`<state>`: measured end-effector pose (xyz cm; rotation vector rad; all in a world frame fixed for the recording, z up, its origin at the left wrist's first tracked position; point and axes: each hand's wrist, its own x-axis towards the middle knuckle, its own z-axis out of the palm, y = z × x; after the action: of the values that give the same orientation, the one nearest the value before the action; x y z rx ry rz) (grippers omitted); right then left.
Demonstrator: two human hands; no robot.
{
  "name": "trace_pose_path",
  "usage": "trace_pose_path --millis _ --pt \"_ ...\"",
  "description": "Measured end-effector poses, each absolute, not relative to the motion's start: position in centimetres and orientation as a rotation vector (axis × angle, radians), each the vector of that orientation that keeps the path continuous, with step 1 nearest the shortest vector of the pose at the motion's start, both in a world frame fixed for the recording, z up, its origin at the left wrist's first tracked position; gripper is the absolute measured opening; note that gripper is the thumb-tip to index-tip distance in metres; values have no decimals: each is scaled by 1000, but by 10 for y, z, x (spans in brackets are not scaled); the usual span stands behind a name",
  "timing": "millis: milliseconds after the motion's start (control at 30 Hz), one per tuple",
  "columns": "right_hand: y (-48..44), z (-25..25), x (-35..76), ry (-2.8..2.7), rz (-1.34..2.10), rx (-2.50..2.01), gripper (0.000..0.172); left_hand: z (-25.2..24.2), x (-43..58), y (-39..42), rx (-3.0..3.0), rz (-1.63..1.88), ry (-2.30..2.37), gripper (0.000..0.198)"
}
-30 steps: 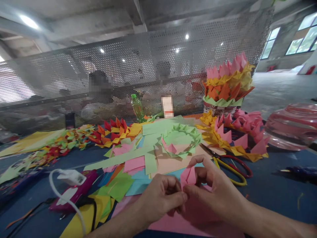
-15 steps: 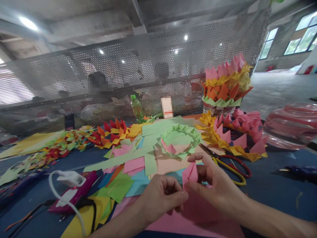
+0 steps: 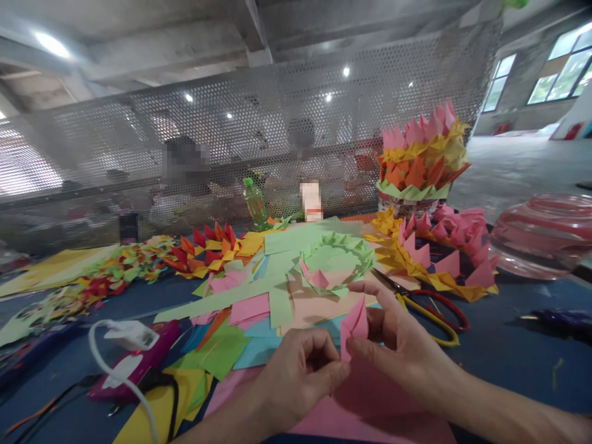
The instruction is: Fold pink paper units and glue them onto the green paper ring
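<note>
A small folded pink paper piece (image 3: 354, 322) stands upright between my hands, above a large pink sheet (image 3: 370, 410). My right hand (image 3: 393, 336) pinches it between thumb and fingers, with the index finger raised behind. The thumb and curled fingers of my left hand (image 3: 308, 367) close on its lower left edge. Beyond them lies a ring of folded green paper (image 3: 356, 243) with a pink point (image 3: 318, 277) fixed at its near side. Scissors with red and yellow handles (image 3: 432, 317) rest just right of the ring, behind my right hand.
A magenta power strip (image 3: 139, 364) with a white plug and cables sits at left. Red-orange (image 3: 208, 246) and pink-yellow (image 3: 446, 262) paper rings flank the green one. At right are a tiered paper flower (image 3: 419, 154), a glass bowl (image 3: 543, 237) and a blue tool (image 3: 562, 320).
My left fingers have drawn closer together at the pink piece's lower edge. My right hand keeps its pinch, with only a slight shift.
</note>
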<state>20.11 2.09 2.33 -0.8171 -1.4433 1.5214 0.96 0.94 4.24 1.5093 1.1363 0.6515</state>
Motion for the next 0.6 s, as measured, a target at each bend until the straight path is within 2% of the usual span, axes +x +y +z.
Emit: trace_pose_path --millis 367,600 --pt "30 25 204 -1430 1451 -850 58 35 7 14 1358 615 1128 17" --pt "28 22 203 -1417 1488 -827 57 37 6 15 1293 636 1041 43"
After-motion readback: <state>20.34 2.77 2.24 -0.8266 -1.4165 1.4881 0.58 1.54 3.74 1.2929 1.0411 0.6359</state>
